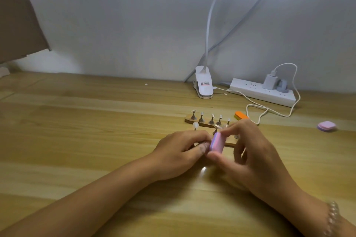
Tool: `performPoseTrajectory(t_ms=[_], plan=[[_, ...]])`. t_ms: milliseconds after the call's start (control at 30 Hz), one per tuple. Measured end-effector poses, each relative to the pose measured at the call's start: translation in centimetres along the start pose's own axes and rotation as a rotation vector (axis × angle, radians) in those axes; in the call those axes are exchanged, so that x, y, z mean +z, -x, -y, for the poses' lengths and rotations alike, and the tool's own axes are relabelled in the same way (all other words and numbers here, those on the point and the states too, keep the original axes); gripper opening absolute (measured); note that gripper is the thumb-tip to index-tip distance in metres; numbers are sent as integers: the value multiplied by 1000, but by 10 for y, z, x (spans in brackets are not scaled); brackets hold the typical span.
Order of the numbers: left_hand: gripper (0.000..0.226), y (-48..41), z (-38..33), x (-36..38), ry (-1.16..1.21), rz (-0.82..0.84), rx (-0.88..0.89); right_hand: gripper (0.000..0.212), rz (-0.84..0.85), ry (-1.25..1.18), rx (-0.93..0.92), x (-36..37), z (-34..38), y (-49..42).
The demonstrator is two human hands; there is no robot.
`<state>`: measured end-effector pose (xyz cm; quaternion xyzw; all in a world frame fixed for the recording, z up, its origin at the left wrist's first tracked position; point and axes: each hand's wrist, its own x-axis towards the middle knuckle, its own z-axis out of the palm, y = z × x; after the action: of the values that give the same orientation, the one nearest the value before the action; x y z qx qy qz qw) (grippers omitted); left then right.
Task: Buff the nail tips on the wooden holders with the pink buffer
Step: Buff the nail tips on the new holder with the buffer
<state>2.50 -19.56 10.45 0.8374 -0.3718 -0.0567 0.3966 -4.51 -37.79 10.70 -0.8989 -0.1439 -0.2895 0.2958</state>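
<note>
Single head-worn wide-angle view, facing forward and down across the bench [77,121].
The camera sits above and just behind the person's arms, which enter from the bottom corners. The left hand [179,152] and right hand [254,152] meet close to the lens, a little below and right of centre. The bench's far edge and the wall [115,25] fill the upper half.

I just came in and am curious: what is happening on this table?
A person is buffing clear plastic nail tips. The right hand pinches a small pink rectangular buffer block over the nearer flat wooden holder, while the left hand lies curled beside it; what it grips is hidden. The farther wooden holder stands behind, carrying more tips.
</note>
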Motion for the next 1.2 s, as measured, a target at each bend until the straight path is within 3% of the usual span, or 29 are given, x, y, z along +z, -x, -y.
performPoseTrajectory(t_ms=[67, 167, 300, 433, 567, 667, 800, 933, 1100, 1200], plan=[[22, 0, 1, 0, 6, 0, -3, 41, 50, -19, -41, 2, 1, 3], [18, 0, -1, 0, 11, -4, 8, 39, -51, -44, 89, -2, -2, -2], [27, 0, 1, 0, -14, -1, -2, 41, 41, -10, -44, 3, 1, 3], [20, 0, 1, 1, 6, -18, 10, 40, -42, -27, 82, -2, -1, -2], [24, -1, 4, 2, 75, -8, 24, 43, 51, -31, -41, 3, 0, 2], [25, -2, 5, 3, 118, -20, 26, 48, -32, -69, 68, -3, -3, -3], [27, -2, 7, 3, 101, -20, 47, 44, 57, -6, -88, 4, 2, 4], [23, -3, 8, 4, 146, -43, 62, 42, -51, -88, 79, -4, -3, -3], [28, -4, 10, 5, 113, -51, 83, 42, 30, -50, -34, 2, 1, 3], [17, -4, 11, 5, 115, -79, 109, 43, -35, -97, 120, -3, -2, -2]])
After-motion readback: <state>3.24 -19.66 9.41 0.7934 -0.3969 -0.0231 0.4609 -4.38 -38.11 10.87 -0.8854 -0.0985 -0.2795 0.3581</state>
